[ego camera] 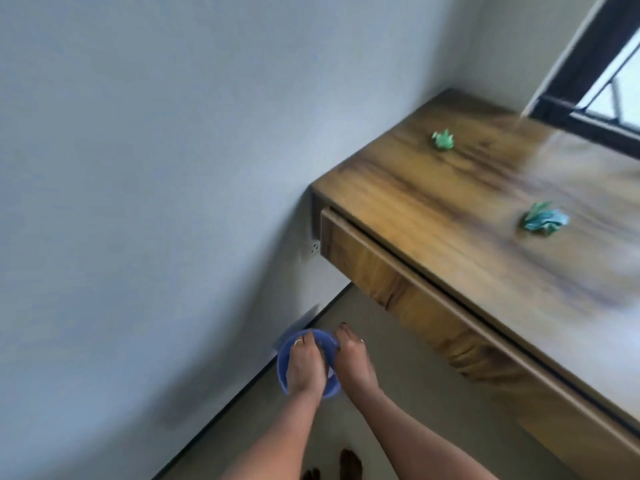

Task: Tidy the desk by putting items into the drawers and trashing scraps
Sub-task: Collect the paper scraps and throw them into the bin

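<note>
Blue bin on the floor. Right hand curls over its rim, left hand lies across its mouth, grip unclear. Teal scrap and green scrap wait on the desk, up-right of the bin — right hand nearer.

Both your bare arms stretch forward and down, hands side by side.
Your left hand points its fingers away, fairly straight; your right hand sits just beside it, fingers bent, grip blurred.
</note>
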The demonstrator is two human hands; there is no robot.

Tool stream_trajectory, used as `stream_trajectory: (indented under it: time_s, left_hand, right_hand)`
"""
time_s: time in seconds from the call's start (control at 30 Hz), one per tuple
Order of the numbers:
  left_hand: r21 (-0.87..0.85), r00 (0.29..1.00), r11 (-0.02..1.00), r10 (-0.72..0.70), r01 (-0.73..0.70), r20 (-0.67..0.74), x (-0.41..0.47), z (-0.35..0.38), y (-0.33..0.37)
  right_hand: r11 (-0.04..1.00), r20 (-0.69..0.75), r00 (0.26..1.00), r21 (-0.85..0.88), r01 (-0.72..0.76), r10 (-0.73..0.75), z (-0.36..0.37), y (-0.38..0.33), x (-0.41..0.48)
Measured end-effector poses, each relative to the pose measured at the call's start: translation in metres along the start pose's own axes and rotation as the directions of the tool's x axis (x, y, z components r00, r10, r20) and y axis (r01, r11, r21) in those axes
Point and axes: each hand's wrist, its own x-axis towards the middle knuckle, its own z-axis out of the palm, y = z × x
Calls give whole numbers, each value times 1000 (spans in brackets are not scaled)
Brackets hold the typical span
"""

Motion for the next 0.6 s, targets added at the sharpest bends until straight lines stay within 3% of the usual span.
stream_trajectory:
  time_s: [0.17, 0.4, 0.6]
  left_hand:
    - [183, 960, 954, 260, -238, -103, -15, -38, 56]
    - [287, 824, 834, 532, -471, -194, -15, -71, 132]
    - [350, 751, 759, 632, -549, -194, 8, -75, 213]
  right_hand:
    - [993, -122, 989, -91, 78, -89, -66, -39, -9]
    - [966, -364, 899, -173, 192, -244, -153, -53, -8]
    - [972, -553, 830, -224, -67, -71, -231, -17, 24]
